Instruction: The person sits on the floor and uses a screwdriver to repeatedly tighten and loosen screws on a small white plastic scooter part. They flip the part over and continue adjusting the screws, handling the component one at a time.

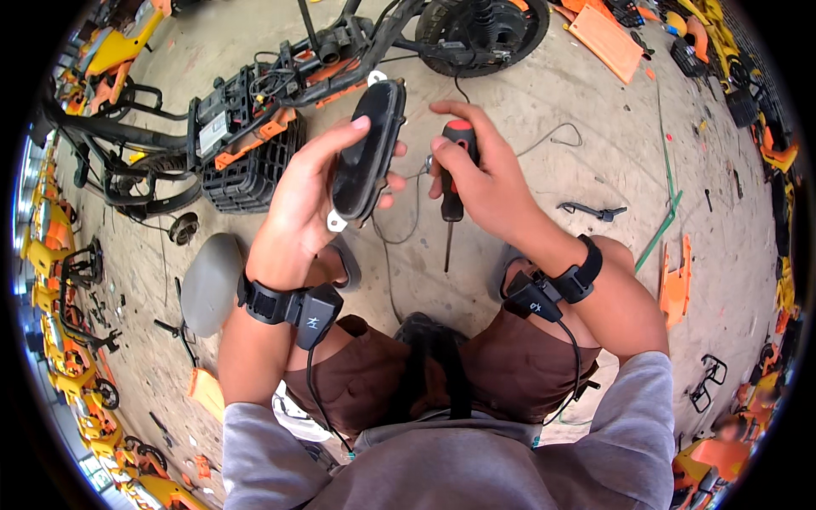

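In my left hand (310,183) is a long black oval part (371,144) that looks like a vehicle lamp or display housing, with a white tab at each end. The thumb lies on its face and the fingers curl behind it. My right hand (493,174) grips a screwdriver (459,134) with a black and red handle, its shaft pointing down toward me. The two hands are a short way apart, above the floor between my knees. Beyond my left hand lies a partly stripped scooter frame (340,72) with a black crate-like box (251,170) and loose wiring.
A wheel (480,38) is at the frame's far end. A grey seat (211,285) lies by my left leg. A black lever-like part (592,210), a green strip (663,229) and orange panels (605,42) lie on the right. Rows of yellow scooters (76,374) line the sides.
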{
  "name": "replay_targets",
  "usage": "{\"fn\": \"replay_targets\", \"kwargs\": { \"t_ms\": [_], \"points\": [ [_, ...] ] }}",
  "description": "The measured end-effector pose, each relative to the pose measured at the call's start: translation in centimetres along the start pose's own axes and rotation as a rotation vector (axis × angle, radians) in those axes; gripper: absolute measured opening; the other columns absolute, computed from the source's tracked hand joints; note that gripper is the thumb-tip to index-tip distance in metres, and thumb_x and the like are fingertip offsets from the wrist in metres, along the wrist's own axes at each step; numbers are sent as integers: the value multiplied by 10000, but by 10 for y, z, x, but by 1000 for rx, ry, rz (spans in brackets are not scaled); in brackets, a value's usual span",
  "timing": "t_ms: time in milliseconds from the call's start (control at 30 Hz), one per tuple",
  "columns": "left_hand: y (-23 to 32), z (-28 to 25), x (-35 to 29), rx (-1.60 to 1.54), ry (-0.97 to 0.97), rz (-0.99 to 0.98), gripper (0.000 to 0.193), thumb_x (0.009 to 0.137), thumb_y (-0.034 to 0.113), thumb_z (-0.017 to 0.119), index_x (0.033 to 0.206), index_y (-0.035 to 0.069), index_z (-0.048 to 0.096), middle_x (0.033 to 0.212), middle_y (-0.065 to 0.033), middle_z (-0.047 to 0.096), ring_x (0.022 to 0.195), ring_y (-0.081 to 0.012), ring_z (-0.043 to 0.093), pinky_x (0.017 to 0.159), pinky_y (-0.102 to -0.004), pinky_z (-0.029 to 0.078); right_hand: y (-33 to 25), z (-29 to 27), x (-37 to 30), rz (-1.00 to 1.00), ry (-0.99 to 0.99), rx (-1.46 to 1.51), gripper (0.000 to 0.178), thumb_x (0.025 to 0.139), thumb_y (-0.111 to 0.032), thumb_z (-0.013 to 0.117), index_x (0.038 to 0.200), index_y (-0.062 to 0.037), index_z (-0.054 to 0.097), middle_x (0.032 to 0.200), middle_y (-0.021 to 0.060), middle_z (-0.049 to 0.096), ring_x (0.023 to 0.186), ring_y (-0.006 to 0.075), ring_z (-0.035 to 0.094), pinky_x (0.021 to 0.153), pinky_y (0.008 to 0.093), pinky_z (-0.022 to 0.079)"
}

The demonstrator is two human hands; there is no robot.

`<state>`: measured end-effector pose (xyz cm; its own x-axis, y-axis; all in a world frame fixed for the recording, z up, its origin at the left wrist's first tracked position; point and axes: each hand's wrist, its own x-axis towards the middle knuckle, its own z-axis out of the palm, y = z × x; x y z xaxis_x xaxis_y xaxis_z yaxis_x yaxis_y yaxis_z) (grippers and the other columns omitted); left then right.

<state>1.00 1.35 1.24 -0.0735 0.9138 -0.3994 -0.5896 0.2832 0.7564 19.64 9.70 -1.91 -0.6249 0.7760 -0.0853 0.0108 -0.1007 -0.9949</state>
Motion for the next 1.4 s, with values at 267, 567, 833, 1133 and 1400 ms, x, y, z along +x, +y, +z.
{"fn": "replay_targets", "kwargs": {
  "t_ms": [267, 567, 833, 1133, 1400],
  "points": [
    [-1, -18, 0, -256, -314, 19, 526, 983, 314, 511, 1355, -39, 400, 938, -199, 645, 621, -261, 680, 467, -313, 593, 17, 16, 2, 157, -119, 144, 310, 824, -116, 647, 1087, 36, 591, 799, 43, 585, 554, 125, 580, 519, 270, 488],
    [0, -11, 7, -349, -338, 28, 419, 978, 288, 484, 1260, -18, 440, 989, -244, 620, 668, -304, 686, 520, -351, 603, 6, 15, 3, 198, -297, 189, 183, 835, -135, 663, 893, 39, 652, 811, 85, 694, 541, 102, 582, 493, 247, 452],
    [8, -13, 0, -195, -119, 119, 420, 972, 306, 531, 1195, -50, 518, 1048, -191, 645, 769, -261, 687, 566, -329, 591, -21, 0, 0, 122, -245, 255, 184, 888, -109, 629, 976, 44, 683, 759, 81, 697, 512, 80, 556, 477, 216, 430],
    [2, -1, -9, 111, -15, 158, 435, 903, 96, 649, 1264, -82, 485, 1122, -180, 654, 1021, -257, 655, 931, -375, 510, -32, -3, -6, 73, -158, 127, 150, 887, -95, 654, 986, 13, 687, 732, 53, 673, 559, 54, 556, 495, 203, 444],
    [-4, 5, 1, 53, -30, 164, 472, 860, -1, 500, 1319, -75, 417, 1275, -270, 574, 1123, -346, 618, 1014, -446, 477, -31, -6, -9, 89, -105, 54, 162, 898, -139, 671, 957, 11, 690, 716, 38, 672, 554, 47, 547, 493, 200, 441]
  ]
}}
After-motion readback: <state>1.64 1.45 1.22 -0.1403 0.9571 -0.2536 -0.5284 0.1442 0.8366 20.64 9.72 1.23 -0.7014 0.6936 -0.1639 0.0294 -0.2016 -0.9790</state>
